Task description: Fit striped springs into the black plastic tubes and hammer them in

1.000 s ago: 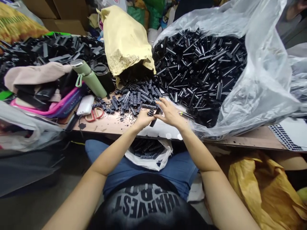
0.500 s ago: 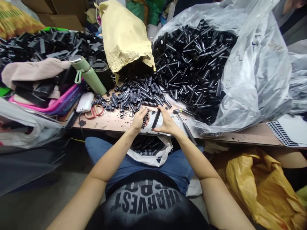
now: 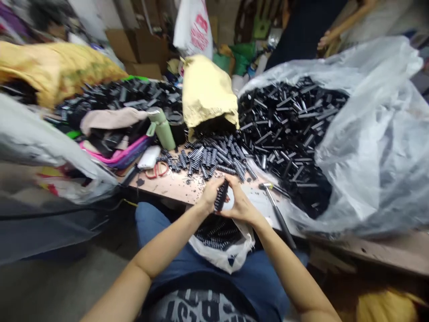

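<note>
My left hand is closed on a ribbed black stick with pale bands. Thumb and fingers of my right hand grip the ends of a smooth black bar, now against the ribbed stick; blur hides how the two meet. Just beyond my hands lies a heap of similar ribbed sticks on the table. In my lap, below the table edge, an open white bag holds more ribbed pieces. A hammer rests to the right of my right hand.
Smooth black pieces fill a big clear plastic bag at right. A yellow sack opens toward the heap. Left are red-handled scissors, a white box-shaped item, a green bottle and a pink basket. Someone's hand shows behind.
My hands have come together, bringing the smooth black bar against the ribbed stick. The camera view has shifted, so the table and everything on it sit lower and further right.
</note>
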Demonstrator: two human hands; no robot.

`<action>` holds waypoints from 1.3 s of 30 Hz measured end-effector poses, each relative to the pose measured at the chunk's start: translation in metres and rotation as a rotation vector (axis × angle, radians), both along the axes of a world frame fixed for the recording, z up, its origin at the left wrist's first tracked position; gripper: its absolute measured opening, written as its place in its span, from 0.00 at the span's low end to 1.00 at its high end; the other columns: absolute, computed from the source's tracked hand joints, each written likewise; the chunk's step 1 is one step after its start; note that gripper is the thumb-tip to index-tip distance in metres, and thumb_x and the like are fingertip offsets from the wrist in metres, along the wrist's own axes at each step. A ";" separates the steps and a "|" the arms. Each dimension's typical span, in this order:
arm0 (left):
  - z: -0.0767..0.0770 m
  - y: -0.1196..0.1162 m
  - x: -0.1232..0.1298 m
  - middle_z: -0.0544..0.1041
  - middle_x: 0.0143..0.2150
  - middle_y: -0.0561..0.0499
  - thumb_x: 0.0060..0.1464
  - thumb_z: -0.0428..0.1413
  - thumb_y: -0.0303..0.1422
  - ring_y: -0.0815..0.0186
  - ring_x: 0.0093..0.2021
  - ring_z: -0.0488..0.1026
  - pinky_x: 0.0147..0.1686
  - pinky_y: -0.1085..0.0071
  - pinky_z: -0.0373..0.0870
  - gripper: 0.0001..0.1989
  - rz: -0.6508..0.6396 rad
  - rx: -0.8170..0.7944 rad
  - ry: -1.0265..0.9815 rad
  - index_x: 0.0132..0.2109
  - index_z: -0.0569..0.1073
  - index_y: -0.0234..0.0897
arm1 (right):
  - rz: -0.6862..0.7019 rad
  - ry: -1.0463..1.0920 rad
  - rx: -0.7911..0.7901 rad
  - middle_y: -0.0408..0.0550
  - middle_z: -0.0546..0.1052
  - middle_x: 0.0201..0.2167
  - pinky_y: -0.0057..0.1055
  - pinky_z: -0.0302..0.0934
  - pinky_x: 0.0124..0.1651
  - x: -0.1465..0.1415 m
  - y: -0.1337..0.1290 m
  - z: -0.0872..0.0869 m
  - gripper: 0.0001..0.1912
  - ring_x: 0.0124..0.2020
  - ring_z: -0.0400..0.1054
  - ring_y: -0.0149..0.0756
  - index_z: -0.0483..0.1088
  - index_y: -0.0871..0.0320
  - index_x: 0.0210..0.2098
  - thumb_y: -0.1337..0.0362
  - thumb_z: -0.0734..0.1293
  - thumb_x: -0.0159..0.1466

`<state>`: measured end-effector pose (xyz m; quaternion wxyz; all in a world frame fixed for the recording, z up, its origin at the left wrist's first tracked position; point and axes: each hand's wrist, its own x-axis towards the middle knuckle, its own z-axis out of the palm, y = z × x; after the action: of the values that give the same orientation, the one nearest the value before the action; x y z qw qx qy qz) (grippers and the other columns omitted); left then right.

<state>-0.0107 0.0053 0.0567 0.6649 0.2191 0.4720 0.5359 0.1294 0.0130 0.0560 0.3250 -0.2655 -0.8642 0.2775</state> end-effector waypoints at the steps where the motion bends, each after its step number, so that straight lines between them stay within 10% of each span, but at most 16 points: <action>1: 0.000 0.001 0.001 0.68 0.17 0.53 0.55 0.53 0.38 0.67 0.14 0.68 0.14 0.73 0.65 0.12 -0.010 -0.004 0.006 0.31 0.70 0.32 | -0.020 -0.012 -0.015 0.60 0.52 0.66 0.50 0.48 0.68 0.000 0.001 -0.006 0.56 0.67 0.48 0.51 0.40 0.57 0.68 0.58 0.75 0.50; 22: -0.033 0.011 0.025 0.70 0.20 0.53 0.62 0.45 0.40 0.70 0.17 0.66 0.21 0.72 0.67 0.19 -0.229 -0.150 0.212 0.38 0.74 0.31 | -0.348 -0.126 -0.164 0.62 0.61 0.60 0.51 0.53 0.64 0.012 -0.004 -0.058 0.51 0.63 0.57 0.54 0.48 0.61 0.64 0.63 0.73 0.45; 29: -0.077 0.001 0.036 0.72 0.48 0.40 0.55 0.51 0.29 0.59 0.48 0.69 0.52 0.62 0.68 0.23 -0.319 0.606 1.072 0.58 0.71 0.33 | -0.581 -0.275 -0.125 0.68 0.62 0.59 0.53 0.51 0.64 0.019 -0.009 -0.081 0.45 0.62 0.56 0.55 0.50 0.67 0.63 0.67 0.68 0.47; 36: -0.106 0.008 0.032 0.74 0.44 0.41 0.56 0.44 0.20 0.60 0.44 0.71 0.46 0.63 0.70 0.25 -0.506 0.864 1.536 0.59 0.69 0.33 | -0.655 -0.416 -0.148 0.65 0.60 0.62 0.51 0.54 0.62 0.057 -0.018 -0.073 0.46 0.64 0.54 0.56 0.53 0.64 0.64 0.61 0.72 0.50; 39: -0.104 0.011 0.019 0.75 0.43 0.42 0.58 0.43 0.20 0.61 0.42 0.71 0.43 0.65 0.71 0.24 -0.565 1.002 1.547 0.57 0.70 0.36 | -1.067 -0.651 -0.080 0.66 0.70 0.51 0.49 0.60 0.53 0.097 -0.024 -0.058 0.22 0.54 0.63 0.55 0.65 0.63 0.53 0.63 0.66 0.61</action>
<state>0.0083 0.0166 -0.0471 0.1035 0.8758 0.4258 0.2025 0.2262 -0.0111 -0.0022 0.1287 -0.7434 -0.6561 0.0141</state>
